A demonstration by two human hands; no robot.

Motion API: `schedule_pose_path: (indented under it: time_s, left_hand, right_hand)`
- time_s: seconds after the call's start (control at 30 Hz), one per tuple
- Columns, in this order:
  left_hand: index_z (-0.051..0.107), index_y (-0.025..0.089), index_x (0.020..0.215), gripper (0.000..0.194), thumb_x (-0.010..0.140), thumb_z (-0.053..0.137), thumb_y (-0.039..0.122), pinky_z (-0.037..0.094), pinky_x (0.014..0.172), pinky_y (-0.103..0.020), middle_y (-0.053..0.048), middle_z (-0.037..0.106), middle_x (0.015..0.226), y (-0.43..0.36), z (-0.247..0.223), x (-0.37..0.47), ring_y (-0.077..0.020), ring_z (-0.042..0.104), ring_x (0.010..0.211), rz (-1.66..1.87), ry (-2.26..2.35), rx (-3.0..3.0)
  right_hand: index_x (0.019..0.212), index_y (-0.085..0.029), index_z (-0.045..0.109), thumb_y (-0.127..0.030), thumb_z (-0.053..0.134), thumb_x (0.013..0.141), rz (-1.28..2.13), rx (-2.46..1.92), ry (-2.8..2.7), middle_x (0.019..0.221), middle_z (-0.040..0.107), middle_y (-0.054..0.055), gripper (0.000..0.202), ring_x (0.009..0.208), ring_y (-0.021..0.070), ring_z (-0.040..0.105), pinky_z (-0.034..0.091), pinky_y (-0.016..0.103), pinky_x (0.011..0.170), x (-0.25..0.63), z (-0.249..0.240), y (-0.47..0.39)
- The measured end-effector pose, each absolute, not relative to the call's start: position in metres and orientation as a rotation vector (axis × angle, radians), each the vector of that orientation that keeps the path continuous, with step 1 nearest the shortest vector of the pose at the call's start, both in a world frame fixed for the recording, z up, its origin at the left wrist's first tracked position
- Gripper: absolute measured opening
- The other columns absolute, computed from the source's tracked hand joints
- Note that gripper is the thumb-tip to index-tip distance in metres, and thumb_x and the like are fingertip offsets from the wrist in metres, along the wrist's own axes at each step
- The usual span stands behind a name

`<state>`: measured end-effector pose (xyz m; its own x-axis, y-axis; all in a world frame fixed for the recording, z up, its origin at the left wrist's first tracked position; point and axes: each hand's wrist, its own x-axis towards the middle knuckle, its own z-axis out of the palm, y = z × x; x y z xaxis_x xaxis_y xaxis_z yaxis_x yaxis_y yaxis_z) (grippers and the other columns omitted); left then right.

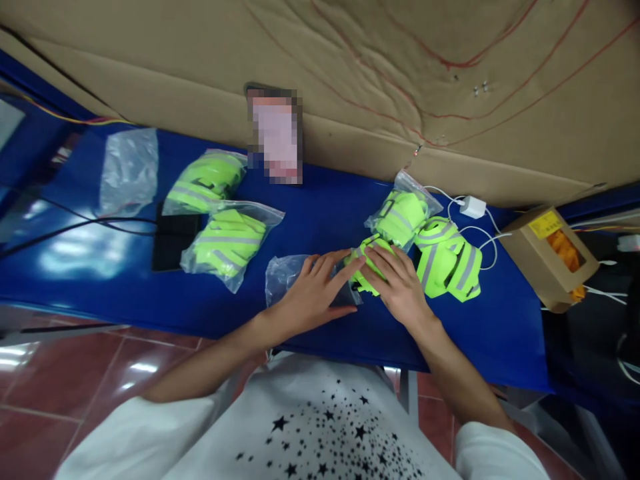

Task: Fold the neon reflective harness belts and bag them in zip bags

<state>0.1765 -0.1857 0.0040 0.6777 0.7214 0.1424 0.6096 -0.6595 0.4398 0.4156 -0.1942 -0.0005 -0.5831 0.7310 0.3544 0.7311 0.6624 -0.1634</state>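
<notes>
My left hand [315,288] lies over a clear plastic zip bag [281,275], fingers stretched and thumb apart. Its fingertips reach the edge of a neon yellow reflective strap bundle [367,283]. From the right, my right hand [403,283] has its fingers bent over that bundle and grips it at the bag's right end. Whether part of the bundle sits inside the bag is hidden by my hands. Just behind is a bagged reflective bundle [403,217]. Loose reflective straps [445,260] with grey stripes lie to the right of my right hand.
Two more bagged bundles, one behind [205,180] and one in front [230,243], lie left on the blue table [320,200], near an empty bag [129,170] and black cables. A blurred-out phone-like object [277,137] leans on cardboard. A white charger [473,207] and cardboard box [537,267] stand right.
</notes>
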Motion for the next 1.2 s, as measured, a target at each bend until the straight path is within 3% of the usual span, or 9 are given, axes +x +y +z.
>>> schedule_pose_path:
  time_s: [0.17,0.4,0.63,0.93,1.1,1.2]
  left_hand:
    - [0.016,0.029,0.162,0.094,0.089,0.075,0.039,0.044,0.112,-0.05,-0.016,0.047,0.152,-0.175,-0.002,0.164,-0.0324,0.047,0.14,0.45,0.961,2.414]
    - [0.019,0.033,0.161,0.097,0.086,0.078,0.043,0.041,0.115,-0.055,-0.014,0.048,0.153,-0.171,-0.013,0.16,-0.0326,0.048,0.141,0.538,1.003,2.239]
    - [0.027,0.029,0.157,0.091,0.084,0.078,0.049,0.043,0.115,-0.049,-0.014,0.048,0.149,-0.172,0.001,0.176,-0.03,0.048,0.139,0.649,1.067,2.107]
    - [0.005,0.025,0.164,0.119,0.078,0.074,0.068,0.043,0.112,-0.051,-0.019,0.042,0.157,-0.176,0.023,0.187,-0.0368,0.045,0.143,0.355,1.021,2.369]
    - [0.018,0.022,0.162,0.108,0.08,0.077,0.061,0.044,0.109,-0.05,-0.021,0.048,0.152,-0.184,0.016,0.192,-0.0375,0.05,0.138,0.346,1.102,2.492]
    - [0.019,0.023,0.161,0.106,0.081,0.078,0.057,0.048,0.106,-0.049,-0.018,0.053,0.148,-0.18,0.013,0.19,-0.0352,0.055,0.134,0.361,1.123,2.411]
  right_hand:
    - [0.146,-0.031,0.054,-0.009,0.056,0.098,-0.055,-1.146,-2.488,0.146,0.062,0.004,0.053,0.138,0.024,0.055,0.036,0.052,0.124,0.417,0.001,-0.193]
    - [0.147,-0.034,0.053,-0.011,0.059,0.098,-0.081,-1.137,-2.481,0.146,0.062,0.001,0.055,0.138,0.0228,0.055,0.034,0.049,0.127,0.413,-0.004,-0.196]
    - [0.143,-0.026,0.058,-0.011,0.057,0.099,-0.123,-1.031,-2.439,0.14,0.067,0.006,0.046,0.136,0.0229,0.057,0.042,0.047,0.121,0.405,-0.006,-0.2]
    - [0.146,-0.028,0.055,-0.013,0.051,0.101,-0.052,-1.077,-2.42,0.136,0.069,0.005,0.047,0.131,0.0231,0.06,0.048,0.041,0.11,0.411,-0.001,-0.205]
    - [0.137,-0.021,0.062,-0.014,0.046,0.102,-0.031,-1.13,-2.5,0.125,0.072,0.011,0.04,0.12,0.0259,0.063,0.051,0.039,0.096,0.4,-0.006,-0.208]
    - [0.139,-0.016,0.06,-0.011,0.048,0.098,0.073,-1.105,-2.506,0.13,0.069,0.015,0.043,0.125,0.0281,0.06,0.05,0.042,0.101,0.398,-0.008,-0.206]
